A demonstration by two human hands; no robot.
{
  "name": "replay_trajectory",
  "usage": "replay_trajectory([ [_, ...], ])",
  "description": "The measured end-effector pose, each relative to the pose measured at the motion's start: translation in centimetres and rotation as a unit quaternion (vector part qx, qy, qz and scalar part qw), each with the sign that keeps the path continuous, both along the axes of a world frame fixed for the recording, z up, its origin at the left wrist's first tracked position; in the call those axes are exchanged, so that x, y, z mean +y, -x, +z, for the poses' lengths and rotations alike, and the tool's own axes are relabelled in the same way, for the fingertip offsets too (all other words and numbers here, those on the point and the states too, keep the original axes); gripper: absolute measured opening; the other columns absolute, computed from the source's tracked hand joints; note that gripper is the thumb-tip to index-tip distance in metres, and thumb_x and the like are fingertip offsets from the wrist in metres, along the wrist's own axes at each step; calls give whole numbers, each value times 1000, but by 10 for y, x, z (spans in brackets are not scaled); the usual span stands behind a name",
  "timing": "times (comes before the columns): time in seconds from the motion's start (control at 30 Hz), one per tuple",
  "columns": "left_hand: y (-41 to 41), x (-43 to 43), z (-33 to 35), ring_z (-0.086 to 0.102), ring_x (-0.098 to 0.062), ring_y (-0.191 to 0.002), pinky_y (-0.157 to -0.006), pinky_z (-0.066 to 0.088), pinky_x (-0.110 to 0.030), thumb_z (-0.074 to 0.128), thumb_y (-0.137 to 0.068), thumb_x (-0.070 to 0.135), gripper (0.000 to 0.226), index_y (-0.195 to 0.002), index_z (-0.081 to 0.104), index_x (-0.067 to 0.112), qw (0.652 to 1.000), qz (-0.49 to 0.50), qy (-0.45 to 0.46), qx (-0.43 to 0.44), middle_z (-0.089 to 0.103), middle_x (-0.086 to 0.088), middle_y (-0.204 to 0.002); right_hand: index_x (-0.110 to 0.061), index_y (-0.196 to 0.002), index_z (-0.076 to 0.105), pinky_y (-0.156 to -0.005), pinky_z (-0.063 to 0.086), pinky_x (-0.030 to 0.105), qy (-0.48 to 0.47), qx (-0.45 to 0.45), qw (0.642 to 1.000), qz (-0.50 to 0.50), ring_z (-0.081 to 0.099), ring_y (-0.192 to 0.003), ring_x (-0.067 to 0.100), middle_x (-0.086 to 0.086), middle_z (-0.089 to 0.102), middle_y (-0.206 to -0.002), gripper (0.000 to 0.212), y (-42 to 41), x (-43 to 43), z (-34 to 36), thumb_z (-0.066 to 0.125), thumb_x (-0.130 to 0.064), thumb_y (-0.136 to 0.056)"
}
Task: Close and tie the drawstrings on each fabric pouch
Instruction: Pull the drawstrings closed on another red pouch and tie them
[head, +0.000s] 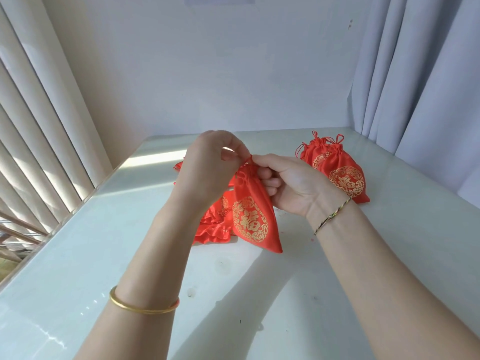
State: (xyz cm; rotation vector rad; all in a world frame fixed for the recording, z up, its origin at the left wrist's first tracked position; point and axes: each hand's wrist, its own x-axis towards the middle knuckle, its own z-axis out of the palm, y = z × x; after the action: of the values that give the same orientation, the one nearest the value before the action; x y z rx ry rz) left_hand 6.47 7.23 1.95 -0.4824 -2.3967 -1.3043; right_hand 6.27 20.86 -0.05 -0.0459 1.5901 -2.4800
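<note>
A red fabric pouch [253, 219] with a gold emblem hangs above the table, its mouth gathered tight. My left hand [207, 167] pinches the red drawstring at the top of the pouch. My right hand [288, 183] pinches the same drawstring from the other side, fingers curled beside the pouch's neck. Behind my left hand lies a heap of loose red pouches [213, 227], partly hidden. At the back right lies a pile of pouches with tied drawstrings [337, 172].
The pale glass-topped table [130, 255] runs to a wall at the back. Vertical blinds [39, 152] stand at the left edge and a grey curtain [415, 87] hangs at the right.
</note>
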Motion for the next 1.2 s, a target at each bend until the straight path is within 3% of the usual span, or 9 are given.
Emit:
replay_trajectory([
  [0.3, -10, -4, 9, 51, -2, -44, -35, 33, -8, 59, -87, 10, 16, -78, 67, 21, 999, -15, -5, -29, 63, 2, -64, -12, -64, 50, -35, 29, 15, 12, -1, 1000, -4, 31, -34, 4, -4, 41, -46, 28, 0, 0, 2, 53, -10, -91],
  [0.47, -11, -7, 11, 59, 9, -63, -64, 48, -15, 68, -83, 17, 19, -71, 64, 31, 999, -20, 37, 2, 63, 20, -73, -12, -61, 53, -36, 28, 15, 1, 14, 1000, -14, 31, -35, 4, -3, 40, -47, 29, 0, 0, 1, 55, -10, -90],
  [0.6, -10, -5, 10, 65, -7, -76, -70, 52, -24, 70, -81, 15, 12, -74, 65, 24, 998, -3, 61, 14, 66, 7, -77, -12, -59, 58, -37, 27, 16, -26, 39, 999, -22, 30, -39, 6, -2, 38, -50, 30, 1, -1, 0, 57, -8, -89],
  [0.67, -8, -4, 8, 65, -14, -79, -64, 51, -23, 69, -82, 16, 9, -75, 65, 20, 997, 4, 72, 18, 67, 0, -84, -10, -65, 59, -38, 27, 16, -37, 47, 998, -22, 29, -40, 5, -2, 37, -52, 23, 1, -1, 0, 57, -8, -88],
  [0.77, -2, -3, 4, 63, -21, -84, -74, 50, -34, 66, -84, 17, 7, -80, 67, 11, 993, 19, 110, 46, 64, -8, -93, -9, -76, 62, -39, 27, 16, -43, 53, 998, -16, 29, -39, 4, -1, 34, -55, 15, 2, 2, -1, 56, -7, -88],
  [0.83, 1, -3, 3, 58, -20, -83, -70, 44, -26, 61, -87, 16, 8, -80, 63, 12, 991, 33, 119, 58, 59, -5, -90, -9, -82, 65, -40, 26, 15, -49, 63, 996, -33, 28, -38, 3, -2, 33, -54, 13, 3, 6, -1, 54, -5, -89],
  [0.93, 2, -5, 4, 49, -17, -73, -53, 40, -14, 51, -90, 13, 9, -82, 55, 12, 999, 12, 19, -28, 49, -1, -79, -12, -85, 62, -39, 24, 15, -61, 77, 992, -82, 26, -37, 3, -3, 32, -53, 16, 6, 14, -3, 52, 0, -89],
  [1.07, 3, -8, 1, 36, -15, -59, -57, 37, -26, 45, -92, 9, 25, -68, 45, 14, 972, -66, -111, -194, 38, 0, -65, -15, -83, 58, -39, 23, 15, -79, 97, 983, -136, 29, -36, 2, -2, 34, -55, 21, 10, 19, -8, 52, 5, -87],
  [1.2, 5, -8, -2, 29, -13, -55, -55, 28, -25, 41, -92, 5, 32, -62, 39, 15, 944, -133, -174, -248, 33, 0, -61, -17, -79, 53, -40, 26, 15, -133, 149, 960, -196, 35, -40, 1, -8, 38, -50, 27, 14, 20, -15, 51, 9, -84],
])
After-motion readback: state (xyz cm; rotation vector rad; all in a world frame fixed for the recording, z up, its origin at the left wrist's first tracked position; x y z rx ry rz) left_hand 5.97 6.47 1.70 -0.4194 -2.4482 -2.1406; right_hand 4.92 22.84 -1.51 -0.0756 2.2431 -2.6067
